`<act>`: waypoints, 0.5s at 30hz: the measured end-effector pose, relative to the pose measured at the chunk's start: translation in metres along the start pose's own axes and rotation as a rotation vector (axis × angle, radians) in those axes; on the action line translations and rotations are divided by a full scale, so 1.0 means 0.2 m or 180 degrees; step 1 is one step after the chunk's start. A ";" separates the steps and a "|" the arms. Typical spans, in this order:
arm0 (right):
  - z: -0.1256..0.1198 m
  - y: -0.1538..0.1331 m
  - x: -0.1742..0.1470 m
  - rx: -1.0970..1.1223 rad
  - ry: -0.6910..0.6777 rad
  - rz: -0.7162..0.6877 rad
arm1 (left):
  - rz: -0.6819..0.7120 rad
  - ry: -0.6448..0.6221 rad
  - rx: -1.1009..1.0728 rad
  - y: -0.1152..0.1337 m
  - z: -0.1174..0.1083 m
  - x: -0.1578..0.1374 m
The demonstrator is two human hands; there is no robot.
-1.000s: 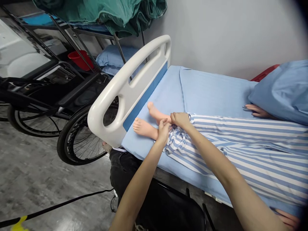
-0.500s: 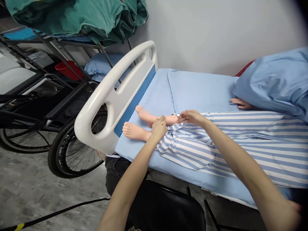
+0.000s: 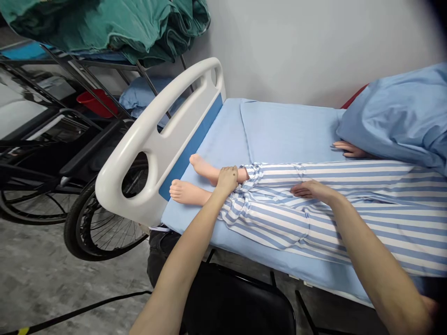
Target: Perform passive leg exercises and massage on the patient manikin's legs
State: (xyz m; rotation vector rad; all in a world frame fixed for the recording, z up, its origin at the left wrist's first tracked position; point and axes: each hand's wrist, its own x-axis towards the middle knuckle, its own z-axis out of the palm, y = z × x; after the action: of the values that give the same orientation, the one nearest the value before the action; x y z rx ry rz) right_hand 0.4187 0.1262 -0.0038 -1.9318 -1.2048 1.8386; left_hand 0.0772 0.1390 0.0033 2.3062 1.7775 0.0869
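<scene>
Left hand (image 3: 227, 178), fingers closed around the manikin's ankle (image 3: 240, 175) near the bed's (image 3: 279, 130) foot end; right hand (image 3: 310, 190), fingers extended flat, resting on the striped trouser leg (image 3: 349, 204).

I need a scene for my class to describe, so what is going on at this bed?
A person leans over a bed where a manikin lies in striped trousers, its bare feet toward the white footboard. The left hand grips the trouser cuff at the ankles. The right hand lies flat on the trouser leg further up. A blue blanket covers the manikin's upper part, with one manikin hand showing. A wheelchair stands beyond the footboard.
</scene>
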 end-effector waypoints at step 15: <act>-0.11 0.11 0.04 0.0535 0.0128 0.0232 | -0.0376 -0.0198 0.0510 -0.08 -0.07 0.17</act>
State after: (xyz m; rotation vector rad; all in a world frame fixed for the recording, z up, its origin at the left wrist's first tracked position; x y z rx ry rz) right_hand 0.4470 0.1261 -0.0187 -1.9329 -0.9467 1.8613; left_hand 0.0676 0.1778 0.0102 2.2748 1.9488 -0.1506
